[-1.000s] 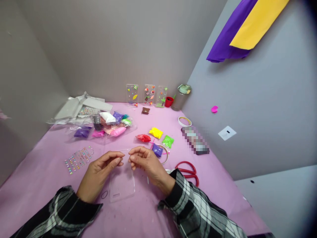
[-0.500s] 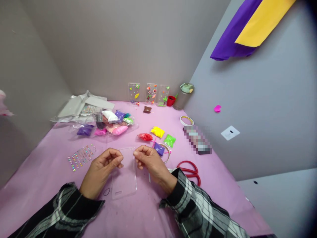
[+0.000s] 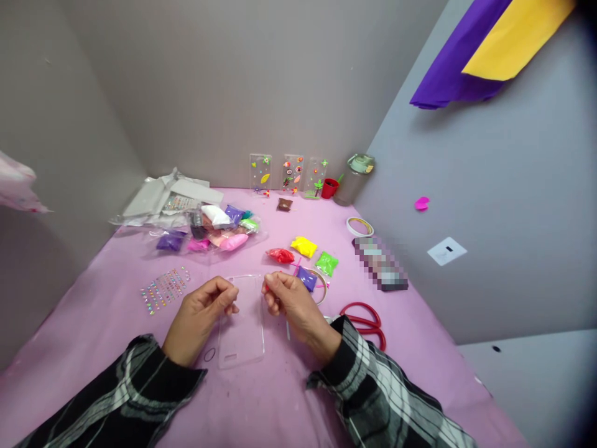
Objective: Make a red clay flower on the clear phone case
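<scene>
A clear phone case (image 3: 241, 339) lies flat on the pink-covered table, and both my hands are over its upper part. My left hand (image 3: 198, 317) is closed, thumb against the curled fingers, above the case's left edge. Opposite it, my right hand (image 3: 296, 305) pinches thumb and index finger together near the right edge. A hint of red shows at those right fingertips, too small to name. What the left fingers hold, if anything, is hidden. By my left wrist lies a thin dark ring (image 3: 209, 354).
Red-handled scissors (image 3: 366, 323) lie beside my right sleeve. Beyond the hands are red (image 3: 280, 256), yellow (image 3: 304, 247), green (image 3: 327, 264) and purple (image 3: 306, 279) clay packets. A gem sticker sheet (image 3: 164, 290) lies left, bagged clay (image 3: 224, 230) behind. Decorated cases (image 3: 292, 174) and a bottle (image 3: 351, 183) stand at the back.
The whole scene sits slightly further right in the view, as the camera has turned a little left. My hands keep nearly the same pose over the case.
</scene>
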`<state>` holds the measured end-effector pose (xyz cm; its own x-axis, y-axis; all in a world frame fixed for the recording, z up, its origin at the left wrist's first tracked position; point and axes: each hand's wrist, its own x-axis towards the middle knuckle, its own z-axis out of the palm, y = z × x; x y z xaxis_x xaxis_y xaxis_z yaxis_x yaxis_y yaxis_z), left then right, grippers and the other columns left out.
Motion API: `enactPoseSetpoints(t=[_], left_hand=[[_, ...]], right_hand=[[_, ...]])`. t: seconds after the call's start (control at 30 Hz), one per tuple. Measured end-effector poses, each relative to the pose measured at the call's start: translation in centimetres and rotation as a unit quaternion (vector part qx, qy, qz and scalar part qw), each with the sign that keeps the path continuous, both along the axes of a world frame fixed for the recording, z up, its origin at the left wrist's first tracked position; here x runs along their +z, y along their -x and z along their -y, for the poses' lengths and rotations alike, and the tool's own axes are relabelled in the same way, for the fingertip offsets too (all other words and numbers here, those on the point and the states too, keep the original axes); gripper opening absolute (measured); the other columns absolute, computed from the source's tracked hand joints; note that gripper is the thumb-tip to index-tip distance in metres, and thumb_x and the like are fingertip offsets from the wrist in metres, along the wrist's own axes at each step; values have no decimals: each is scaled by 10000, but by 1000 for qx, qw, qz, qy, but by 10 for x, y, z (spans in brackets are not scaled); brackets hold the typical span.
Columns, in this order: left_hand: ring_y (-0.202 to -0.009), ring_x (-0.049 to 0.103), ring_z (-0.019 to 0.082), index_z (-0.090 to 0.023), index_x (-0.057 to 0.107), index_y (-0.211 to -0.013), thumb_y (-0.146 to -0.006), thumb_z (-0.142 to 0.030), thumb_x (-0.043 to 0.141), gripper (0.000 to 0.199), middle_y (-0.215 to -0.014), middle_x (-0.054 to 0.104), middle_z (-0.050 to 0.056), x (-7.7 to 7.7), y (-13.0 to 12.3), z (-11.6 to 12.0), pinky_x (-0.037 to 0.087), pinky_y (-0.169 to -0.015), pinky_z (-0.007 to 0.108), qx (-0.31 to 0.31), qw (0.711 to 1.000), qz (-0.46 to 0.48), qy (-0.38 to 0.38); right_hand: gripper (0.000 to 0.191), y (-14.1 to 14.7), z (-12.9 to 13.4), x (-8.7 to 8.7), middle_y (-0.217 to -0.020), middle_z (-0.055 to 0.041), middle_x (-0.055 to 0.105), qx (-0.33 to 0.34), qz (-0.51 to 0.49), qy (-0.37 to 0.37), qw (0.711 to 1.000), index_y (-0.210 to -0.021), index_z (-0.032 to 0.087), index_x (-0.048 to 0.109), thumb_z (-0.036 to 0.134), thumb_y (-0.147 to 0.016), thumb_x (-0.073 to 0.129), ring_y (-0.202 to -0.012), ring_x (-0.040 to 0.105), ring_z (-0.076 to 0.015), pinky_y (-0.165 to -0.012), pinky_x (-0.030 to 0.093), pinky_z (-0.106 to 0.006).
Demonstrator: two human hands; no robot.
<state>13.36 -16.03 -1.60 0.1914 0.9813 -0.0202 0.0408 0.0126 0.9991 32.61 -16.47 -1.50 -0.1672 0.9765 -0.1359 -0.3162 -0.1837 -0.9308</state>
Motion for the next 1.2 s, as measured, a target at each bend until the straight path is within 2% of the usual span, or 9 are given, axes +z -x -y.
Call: enactPoseSetpoints(t=[0.1, 0.2, 0.33, 0.43, 0.67, 0.93, 1.1, 1.2], left_hand=[[-613, 557, 150, -211, 546, -633, -939, -490, 596, 417, -601, 521, -38, 2, -1, 2, 451, -634, 256, 0, 1000, -7, -3], [-629, 576, 161, -212, 587, -665, -934, -502, 599, 395, -619, 551, -30, 4, -2, 1, 466, -646, 266, 0, 1000, -11, -5], [-763, 661, 187, -212, 697, -857, -872, -484, 690, 273, -818, 674, 7, 4, -2, -1, 520, -756, 295, 4, 1000, -10, -5], [-830, 698, 196, -223, 725, -952, -845, -460, 726, 260, -930, 713, 23, 1, -1, -2, 545, -798, 309, 9, 1000, 4, 4], [-826, 685, 178, -218, 741, -873, -779, -365, 797, 183, -870, 727, 17, 1, 0, -1, 529, -781, 280, 13, 1000, 14, 16], [-645, 532, 106, -204, 632, -745, -727, -310, 837, 231, -694, 573, -53, 3, -1, 0, 434, -594, 201, 16, 1000, 16, 12], [-697, 625, 147, -205, 678, -768, -771, -370, 805, 209, -730, 649, -19, 3, 0, 0, 507, -663, 248, 7, 1000, 16, 13], [-734, 679, 175, -209, 752, -873, -811, -430, 767, 230, -814, 715, 16, 1, 0, -1, 546, -723, 287, 7, 1000, 4, 13]], right_hand=[[409, 0, 0, 0, -557, 56, 552, 5, -8, 11, 1000, -709, 158, 631, 528, -813, 771, -459, 430, -53, -466, 311, -199], [340, 1, 0, -2, -668, 30, 637, 16, -27, 26, 999, -806, 155, 687, 449, -742, 846, -513, 507, -65, -504, 379, -200], [316, 2, 0, -4, -775, -7, 703, 30, -43, 23, 998, -901, 159, 733, 390, -725, 860, -600, 581, -91, -585, 456, -228], [300, 2, 0, -4, -751, 4, 694, 25, -38, 18, 999, -910, 164, 734, 361, -722, 861, -607, 587, -94, -606, 462, -235], [248, 3, -1, -3, -715, 39, 643, -3, -19, 9, 1000, -842, 168, 714, 304, -693, 859, -565, 545, -80, -574, 432, -225], [217, 4, 0, 0, -690, 42, 615, 11, -4, -2, 1000, -777, 177, 683, 316, -714, 837, -545, 522, -80, -554, 404, -228], [210, 4, 1, 1, -694, 35, 623, 9, -5, -3, 1000, -777, 183, 687, 335, -727, 825, -548, 512, -85, -547, 410, -228], [228, 4, 1, 1, -683, 35, 615, 7, -6, 3, 1000, -797, 182, 690, 353, -734, 827, -559, 511, -88, -552, 419, -228]])
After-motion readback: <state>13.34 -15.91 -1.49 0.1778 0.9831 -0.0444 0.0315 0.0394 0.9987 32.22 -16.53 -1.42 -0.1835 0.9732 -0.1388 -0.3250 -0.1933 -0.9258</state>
